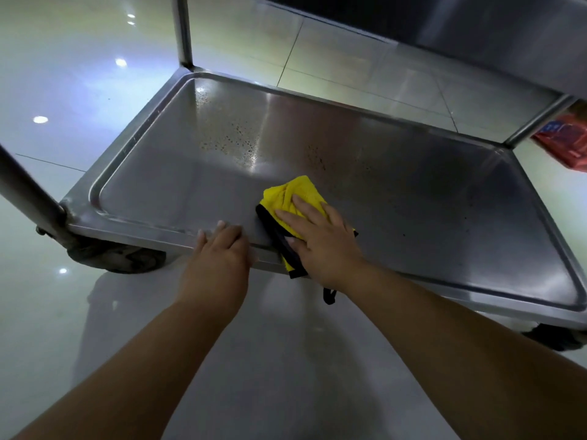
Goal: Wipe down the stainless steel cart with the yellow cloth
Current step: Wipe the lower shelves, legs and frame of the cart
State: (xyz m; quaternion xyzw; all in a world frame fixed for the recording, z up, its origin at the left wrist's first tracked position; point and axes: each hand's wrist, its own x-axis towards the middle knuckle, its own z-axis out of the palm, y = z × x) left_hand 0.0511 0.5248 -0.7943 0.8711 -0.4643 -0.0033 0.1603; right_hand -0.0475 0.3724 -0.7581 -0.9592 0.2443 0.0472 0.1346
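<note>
The stainless steel cart's bottom shelf (413, 192) fills the middle of the view, a shallow tray with a raised rim. Brownish specks and droplets dot its far half. A crumpled yellow cloth (287, 193) with a black edge lies on the shelf near the front rim. My right hand (317, 239) presses flat on the cloth with fingers spread. My left hand (222, 252) rests on the front rim just left of the cloth, fingers laid over the edge.
Upright steel posts (184, 30) rise at the shelf's corners. A black caster wheel (117, 257) sits under the front left corner, another at the right. An upper shelf overhangs at top right. A red package (565, 141) lies on the glossy tiled floor beyond the right side.
</note>
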